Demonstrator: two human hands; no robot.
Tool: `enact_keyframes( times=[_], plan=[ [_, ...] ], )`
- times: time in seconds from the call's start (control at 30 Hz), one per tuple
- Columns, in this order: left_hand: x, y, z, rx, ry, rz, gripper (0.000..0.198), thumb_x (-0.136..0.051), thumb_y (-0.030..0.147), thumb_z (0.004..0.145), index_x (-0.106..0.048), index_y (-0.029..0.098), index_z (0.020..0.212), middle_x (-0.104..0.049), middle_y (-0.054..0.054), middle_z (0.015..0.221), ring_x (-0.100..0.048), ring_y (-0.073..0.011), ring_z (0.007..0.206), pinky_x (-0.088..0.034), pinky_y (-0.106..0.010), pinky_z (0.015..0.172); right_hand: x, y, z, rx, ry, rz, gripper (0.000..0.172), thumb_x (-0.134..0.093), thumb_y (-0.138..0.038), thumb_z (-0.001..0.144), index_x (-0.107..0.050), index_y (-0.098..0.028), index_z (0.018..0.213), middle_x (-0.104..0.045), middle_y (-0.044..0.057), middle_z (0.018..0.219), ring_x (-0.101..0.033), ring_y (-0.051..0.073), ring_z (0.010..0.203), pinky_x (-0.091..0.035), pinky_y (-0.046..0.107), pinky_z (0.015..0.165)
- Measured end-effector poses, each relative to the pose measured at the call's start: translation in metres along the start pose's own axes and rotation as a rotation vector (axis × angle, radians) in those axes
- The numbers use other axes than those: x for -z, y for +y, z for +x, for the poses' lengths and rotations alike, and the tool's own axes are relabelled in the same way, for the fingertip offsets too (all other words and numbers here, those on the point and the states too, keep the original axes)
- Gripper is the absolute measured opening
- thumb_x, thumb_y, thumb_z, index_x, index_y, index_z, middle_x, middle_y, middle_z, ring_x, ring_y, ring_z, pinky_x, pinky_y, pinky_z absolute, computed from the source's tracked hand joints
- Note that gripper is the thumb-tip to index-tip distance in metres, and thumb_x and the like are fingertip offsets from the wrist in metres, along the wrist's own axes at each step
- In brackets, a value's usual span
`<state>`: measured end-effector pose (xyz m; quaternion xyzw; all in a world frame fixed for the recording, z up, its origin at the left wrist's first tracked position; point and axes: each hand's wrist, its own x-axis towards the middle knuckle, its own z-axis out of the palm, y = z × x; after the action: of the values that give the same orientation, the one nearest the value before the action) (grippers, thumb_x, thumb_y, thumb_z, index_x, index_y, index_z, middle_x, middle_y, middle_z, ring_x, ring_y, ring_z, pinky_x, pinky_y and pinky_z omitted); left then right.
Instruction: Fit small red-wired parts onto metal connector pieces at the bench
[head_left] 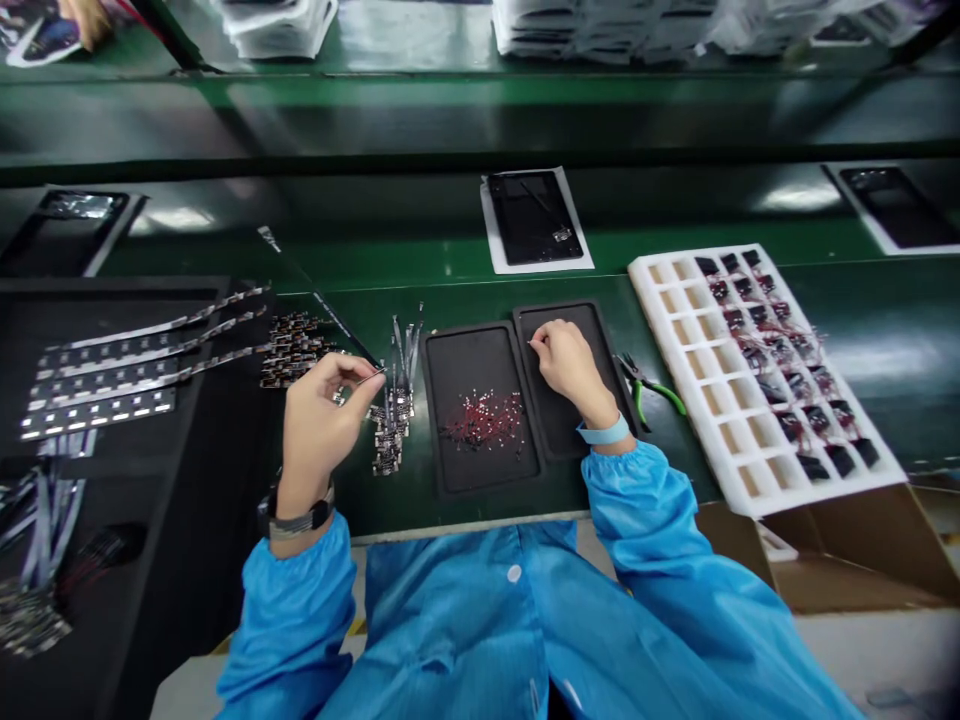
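Pinching illegibly marked strip (325, 302), left hand (324, 415)

From here I make out a black strip (326, 305) tipped silver, red and black wires (487, 420) flecked white, black trays (472, 360), a dark green worktop (450, 300), bright blue sleeves (652, 500), green-handled pliers (664, 394).

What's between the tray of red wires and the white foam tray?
Head view: a second black tray with the right hand over it, then the green-handled pliers on the green bench.
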<state>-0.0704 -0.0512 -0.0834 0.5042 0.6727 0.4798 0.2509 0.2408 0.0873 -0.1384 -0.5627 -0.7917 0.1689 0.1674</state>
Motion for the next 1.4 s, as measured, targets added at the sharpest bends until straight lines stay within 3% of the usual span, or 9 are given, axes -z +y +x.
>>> enact_keyframes(
  times=[0.1, 0.23, 0.4, 0.6, 0.83, 1.07, 1.23, 1.4],
  plan=[
    [-0.010, 0.005, 0.008, -0.001, -0.046, -0.066, 0.011, -0.079, 0.026, 0.082, -0.069, 0.022, 0.085, -0.069, -0.001, 0.084, -0.065, -0.0181, 0.081, -0.052, -0.031, 0.077, 0.006, 0.001, -0.001, -0.017, 0.020, 0.102, 0.011, -0.050, -0.019, 0.096, -0.055, -0.022, 0.087, -0.069, 0.014, 0.097, -0.061, 0.030, 0.094, -0.045, 0.042, 0.090],
    [-0.025, 0.008, 0.016, 0.013, -0.091, -0.138, 0.014, -0.080, 0.027, 0.081, -0.068, 0.021, 0.085, -0.070, -0.002, 0.085, -0.066, -0.0183, 0.081, -0.053, -0.032, 0.078, 0.017, 0.004, -0.001, -0.106, -0.008, 0.462, 0.008, -0.052, -0.027, 0.098, -0.056, -0.021, 0.094, -0.074, 0.007, 0.082, -0.067, 0.023, 0.079, -0.049, 0.037, 0.084],
    [-0.043, 0.009, 0.021, 0.061, -0.172, -0.236, 0.018, -0.082, 0.031, 0.079, -0.068, 0.021, 0.085, -0.070, -0.002, 0.085, -0.067, -0.0187, 0.080, -0.054, -0.032, 0.077, 0.031, 0.007, -0.004, -0.188, -0.169, 0.832, 0.033, -0.072, -0.046, 0.088, -0.068, -0.017, 0.104, -0.083, 0.010, 0.090, -0.076, 0.025, 0.096, -0.051, 0.038, 0.095],
    [-0.054, 0.004, 0.019, 0.098, -0.232, -0.282, 0.019, -0.082, 0.031, 0.078, -0.068, 0.020, 0.084, -0.070, -0.003, 0.084, -0.066, -0.0180, 0.078, -0.054, -0.031, 0.074, 0.036, 0.008, -0.009, -0.238, -0.218, 1.016, 0.034, -0.083, -0.048, 0.080, -0.076, -0.019, 0.096, -0.084, 0.009, 0.095, -0.077, 0.023, 0.096, -0.053, 0.038, 0.096],
    [-0.056, 0.004, 0.018, 0.187, -0.302, -0.340, 0.020, -0.085, 0.032, 0.074, -0.071, 0.020, 0.082, -0.073, -0.004, 0.084, -0.069, -0.0191, 0.079, -0.057, -0.033, 0.078, 0.040, 0.002, -0.009, -0.182, -0.279, 1.089, 0.029, -0.086, -0.046, 0.080, -0.079, -0.019, 0.088, -0.082, 0.007, 0.089, -0.077, 0.021, 0.087, -0.058, 0.040, 0.094],
    [-0.071, 0.012, 0.010, 0.287, -0.411, -0.414, 0.015, -0.083, 0.033, 0.078, -0.078, 0.020, 0.085, -0.071, -0.003, 0.069, -0.064, -0.0168, 0.064, -0.050, -0.029, 0.062, 0.041, -0.025, -0.019, -0.056, -0.387, 0.977, 0.025, -0.083, -0.042, 0.084, -0.081, -0.017, 0.087, -0.081, 0.007, 0.084, -0.074, 0.019, 0.074, -0.060, 0.034, 0.075],
    [-0.080, 0.011, 0.006, 0.317, -0.451, -0.477, 0.017, -0.083, 0.033, 0.079, -0.079, 0.020, 0.087, -0.071, -0.002, 0.067, -0.063, -0.0148, 0.062, -0.048, -0.028, 0.062, 0.033, -0.047, -0.028, 0.038, -0.505, 0.868, 0.022, -0.076, -0.039, 0.090, -0.081, -0.019, 0.093, -0.081, 0.006, 0.085, -0.076, 0.020, 0.077, -0.060, 0.031, 0.073],
    [-0.084, 0.010, 0.004, 0.326, -0.488, -0.445, 0.020, -0.084, 0.036, 0.079, -0.080, 0.019, 0.088, -0.071, -0.002, 0.066, -0.062, -0.0149, 0.061, -0.048, -0.028, 0.061, 0.029, -0.057, -0.030, 0.055, -0.494, 0.811, 0.020, -0.074, -0.037, 0.091, -0.080, -0.019, 0.090, -0.080, 0.004, 0.081, -0.073, 0.018, 0.072, -0.057, 0.029, 0.071]
  ],
)
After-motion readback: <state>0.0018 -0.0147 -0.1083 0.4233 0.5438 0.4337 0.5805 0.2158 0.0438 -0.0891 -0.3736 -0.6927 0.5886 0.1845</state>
